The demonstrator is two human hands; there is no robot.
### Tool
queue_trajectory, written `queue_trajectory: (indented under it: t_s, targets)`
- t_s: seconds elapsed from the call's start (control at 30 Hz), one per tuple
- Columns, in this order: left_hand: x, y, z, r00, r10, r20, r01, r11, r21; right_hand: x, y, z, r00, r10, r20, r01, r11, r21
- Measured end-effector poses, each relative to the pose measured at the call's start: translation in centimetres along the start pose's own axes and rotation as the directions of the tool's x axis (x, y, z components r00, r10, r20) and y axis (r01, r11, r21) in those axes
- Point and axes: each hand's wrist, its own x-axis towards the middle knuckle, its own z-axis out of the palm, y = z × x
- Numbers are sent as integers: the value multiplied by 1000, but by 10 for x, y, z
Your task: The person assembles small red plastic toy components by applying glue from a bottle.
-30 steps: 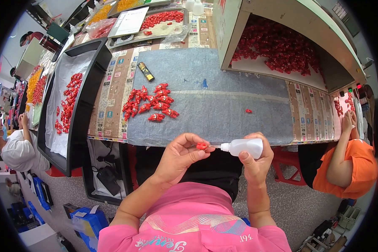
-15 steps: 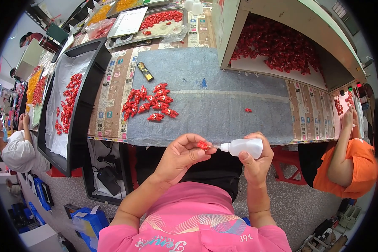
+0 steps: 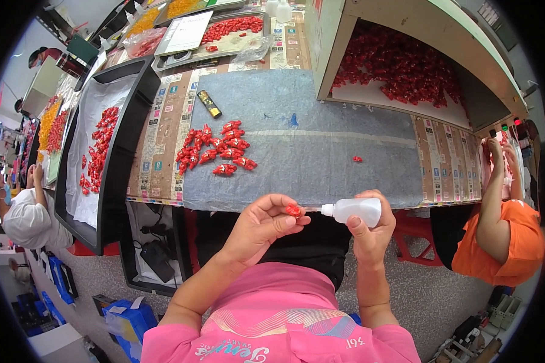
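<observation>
Left hand (image 3: 261, 222) pinches our small red piece (image 3: 294, 210); right hand (image 3: 369, 233) grips the white squeeze bottle (image 3: 354, 211), nozzle touching that piece, just below the bench (image 3: 321, 163).

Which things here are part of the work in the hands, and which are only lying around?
In the work:
- left hand pinching a small red piece
- right hand holding a white squeeze bottle, nozzle at that piece
- heap of red pieces on the grey mat

Lying about:
- dark lighter-like stick
- one stray red piece
- black tray at left
</observation>
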Motion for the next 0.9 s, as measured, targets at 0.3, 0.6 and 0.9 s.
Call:
queue_trajectory:
  t_s: [0.3,0.6,0.9]
  targets:
    - [-2,1,-3,999,40,7,-39,999,-16,36,15,16,1000,-17,14,20,975,-220]
    - [-4,0,-4,999,32,7,-32,999,16,63,29,38,988,-104,113,144,886,-442]
    - [0,3,-3,999,40,24,-40,999,5,69,17,-16,914,-396,86,324,585,-744]
